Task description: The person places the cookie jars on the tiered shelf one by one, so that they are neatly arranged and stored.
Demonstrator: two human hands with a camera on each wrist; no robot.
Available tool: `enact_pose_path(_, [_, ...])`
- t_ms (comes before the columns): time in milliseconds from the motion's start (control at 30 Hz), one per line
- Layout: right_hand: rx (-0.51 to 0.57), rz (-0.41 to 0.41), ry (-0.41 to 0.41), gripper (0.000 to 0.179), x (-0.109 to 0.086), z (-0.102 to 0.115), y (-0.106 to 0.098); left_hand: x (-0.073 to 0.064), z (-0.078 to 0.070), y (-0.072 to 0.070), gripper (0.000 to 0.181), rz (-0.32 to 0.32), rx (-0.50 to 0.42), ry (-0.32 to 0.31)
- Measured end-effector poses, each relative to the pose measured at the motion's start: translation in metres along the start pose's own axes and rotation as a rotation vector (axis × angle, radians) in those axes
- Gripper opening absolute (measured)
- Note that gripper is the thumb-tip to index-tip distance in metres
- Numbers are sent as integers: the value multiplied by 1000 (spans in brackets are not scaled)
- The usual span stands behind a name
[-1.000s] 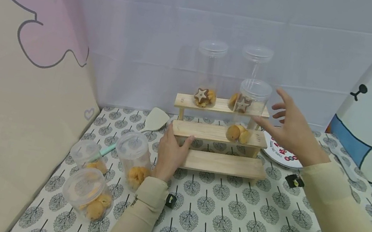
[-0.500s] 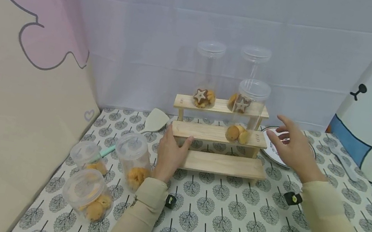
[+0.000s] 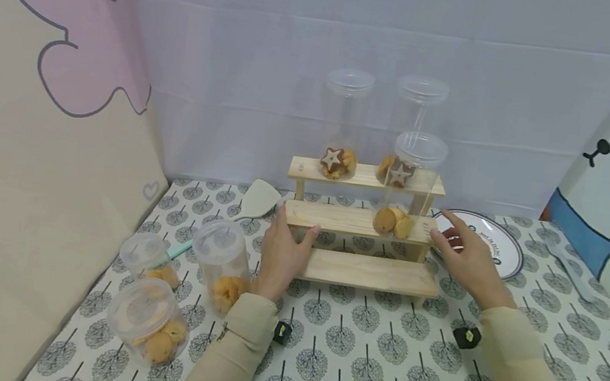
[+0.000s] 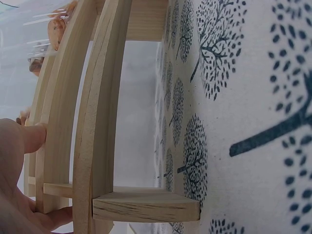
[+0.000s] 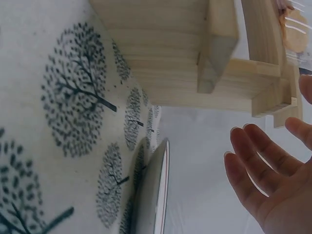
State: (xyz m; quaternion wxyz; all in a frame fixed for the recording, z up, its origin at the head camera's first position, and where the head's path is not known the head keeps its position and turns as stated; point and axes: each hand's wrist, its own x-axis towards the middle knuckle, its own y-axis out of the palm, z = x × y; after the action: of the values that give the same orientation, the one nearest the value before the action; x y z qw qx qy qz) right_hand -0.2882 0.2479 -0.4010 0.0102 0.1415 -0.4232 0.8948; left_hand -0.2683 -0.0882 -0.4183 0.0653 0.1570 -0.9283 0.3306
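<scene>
A three-step wooden display rack [image 3: 370, 273] stands on the patterned cloth. My left hand [image 3: 282, 256] grips its left end; in the left wrist view the thumb [image 4: 34, 138] lies against the front edge of a shelf, a finger round the end. My right hand [image 3: 467, 259] is beside the right end of the middle shelf, its fingers apart and facing the rack; the right wrist view shows the palm with nothing in it. On the middle shelf is a clear jar of round cookies [image 3: 394, 222]. Two taller jars, a left one [image 3: 338, 162] and a right one [image 3: 413, 100], occupy the top shelf.
Left of the rack stand a tall cookie jar [image 3: 221, 264], a short jar [image 3: 146, 254] and a wide jar [image 3: 150, 320]. A cream spatula [image 3: 259, 199] lies behind them. A white plate [image 3: 500, 245] and a pale utensil [image 3: 574, 275] are at right.
My right hand has come down from beside the middle-shelf jar to the right end of that shelf, uncovering more of the plate. The left hand stays on the rack.
</scene>
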Motion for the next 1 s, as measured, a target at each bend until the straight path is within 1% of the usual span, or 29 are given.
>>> enact_pose_path(233, [-6, -3, 10, 66, 1, -6, 9, 1, 1, 1, 94, 2, 0, -6])
enact_pose_path(467, [68, 39, 36, 64, -1, -8, 13, 1, 2, 1, 93, -2, 3, 4])
enact_pose_path(700, [106, 7, 11, 60, -3, -11, 18, 1, 3, 2, 93, -9, 0, 9])
enact_pose_path(1000, [130, -3, 32, 62, -1, -14, 21, 2, 2, 1, 92, -12, 6, 8])
